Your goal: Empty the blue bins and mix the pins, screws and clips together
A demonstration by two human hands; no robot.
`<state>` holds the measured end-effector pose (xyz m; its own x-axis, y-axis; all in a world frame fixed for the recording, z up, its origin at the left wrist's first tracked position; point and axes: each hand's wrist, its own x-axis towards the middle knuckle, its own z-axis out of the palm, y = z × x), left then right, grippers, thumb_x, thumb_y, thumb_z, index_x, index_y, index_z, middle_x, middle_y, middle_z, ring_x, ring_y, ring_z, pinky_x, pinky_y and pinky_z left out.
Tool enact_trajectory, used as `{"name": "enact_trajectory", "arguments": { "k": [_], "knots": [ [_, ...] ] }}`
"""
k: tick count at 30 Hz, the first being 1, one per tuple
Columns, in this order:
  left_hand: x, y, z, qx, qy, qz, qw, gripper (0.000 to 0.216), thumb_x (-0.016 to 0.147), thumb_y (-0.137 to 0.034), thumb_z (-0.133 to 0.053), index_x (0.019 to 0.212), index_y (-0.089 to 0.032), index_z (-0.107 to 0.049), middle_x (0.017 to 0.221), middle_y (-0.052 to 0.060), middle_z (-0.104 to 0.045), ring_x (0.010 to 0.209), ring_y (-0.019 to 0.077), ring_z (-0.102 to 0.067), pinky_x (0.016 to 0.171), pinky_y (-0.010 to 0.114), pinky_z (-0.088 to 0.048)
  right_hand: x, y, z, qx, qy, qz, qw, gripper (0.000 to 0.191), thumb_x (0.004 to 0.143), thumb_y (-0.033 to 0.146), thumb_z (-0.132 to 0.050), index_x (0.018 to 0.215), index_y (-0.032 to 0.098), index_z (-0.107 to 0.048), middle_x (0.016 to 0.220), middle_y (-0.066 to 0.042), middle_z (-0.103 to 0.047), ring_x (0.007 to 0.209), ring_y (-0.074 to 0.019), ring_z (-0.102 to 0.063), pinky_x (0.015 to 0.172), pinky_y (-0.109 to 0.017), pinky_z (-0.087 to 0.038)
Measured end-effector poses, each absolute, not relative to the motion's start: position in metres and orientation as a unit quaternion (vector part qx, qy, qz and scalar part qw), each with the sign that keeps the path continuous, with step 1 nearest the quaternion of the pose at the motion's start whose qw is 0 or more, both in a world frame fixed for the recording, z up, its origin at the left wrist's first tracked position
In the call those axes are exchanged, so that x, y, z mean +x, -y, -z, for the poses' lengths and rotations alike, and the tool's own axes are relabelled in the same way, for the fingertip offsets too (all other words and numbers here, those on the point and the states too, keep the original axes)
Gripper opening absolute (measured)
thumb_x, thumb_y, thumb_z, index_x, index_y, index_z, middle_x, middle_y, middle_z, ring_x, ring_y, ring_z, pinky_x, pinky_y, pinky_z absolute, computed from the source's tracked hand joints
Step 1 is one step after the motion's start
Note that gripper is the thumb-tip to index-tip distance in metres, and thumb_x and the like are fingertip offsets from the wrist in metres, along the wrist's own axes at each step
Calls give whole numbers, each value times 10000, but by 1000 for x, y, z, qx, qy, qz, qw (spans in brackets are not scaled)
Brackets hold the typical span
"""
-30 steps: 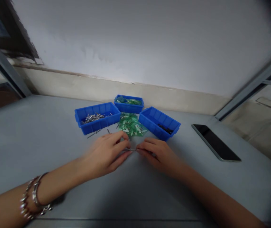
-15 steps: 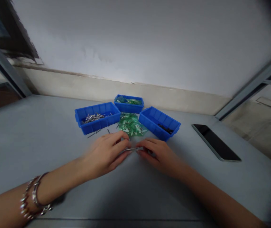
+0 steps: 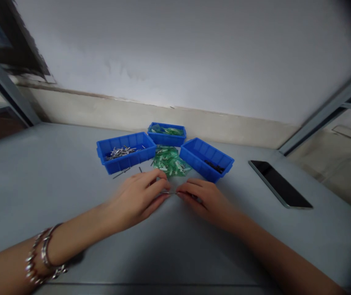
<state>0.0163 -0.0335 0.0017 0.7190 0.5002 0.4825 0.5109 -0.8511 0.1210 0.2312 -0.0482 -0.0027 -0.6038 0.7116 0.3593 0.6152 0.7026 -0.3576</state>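
My left hand (image 3: 138,196) and my right hand (image 3: 204,200) meet at the middle of the grey table (image 3: 55,176), fingertips pinched on the two ends of a thin metal pin (image 3: 168,192). Just beyond them lies a pile of small green plastic bags (image 3: 169,161). Behind that stand three blue bins: the left bin (image 3: 126,152) holds several metal pins, the middle bin (image 3: 166,134) holds green bags, the right bin (image 3: 206,159) holds a few dark small parts. Bracelets circle my left wrist.
A black phone (image 3: 280,184) lies face up at the right. Loose pins (image 3: 121,173) rest on the table in front of the left bin. A white wall rises behind the bins, with metal frame bars at both sides.
Almost nothing moved. The pin between my fingertips tilted slightly half a second ago and lies level again now; both hands stay in place.
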Motion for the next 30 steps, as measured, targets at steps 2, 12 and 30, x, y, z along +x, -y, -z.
{"name": "enact_trajectory", "arguments": {
  "k": [2,12,30],
  "knots": [
    [16,34,-2,-926,290,240,0,189,893,-296,-436,999,-166,-524,989,78,-550,833,174,-560,715,307,-489,232,48,3,-366,891,-96,252,209,906,229,-423,899,160,-620,774,-42,-618,713,-139,-562,636,-251,-440],
    [17,34,-2,-928,302,215,-22,226,910,-299,-366,952,-178,-552,985,72,-531,813,174,-554,705,325,-481,233,48,3,-365,890,-78,263,221,902,232,-434,909,140,-634,762,-52,-609,702,-142,-558,627,-250,-439],
    [15,34,0,-927,281,250,-11,173,898,-252,-405,950,-173,-550,956,66,-536,793,155,-547,687,290,-479,231,49,3,-390,883,-99,241,217,891,283,-462,994,155,-603,792,-53,-629,723,-150,-576,642,-265,-455]
  ]
}}
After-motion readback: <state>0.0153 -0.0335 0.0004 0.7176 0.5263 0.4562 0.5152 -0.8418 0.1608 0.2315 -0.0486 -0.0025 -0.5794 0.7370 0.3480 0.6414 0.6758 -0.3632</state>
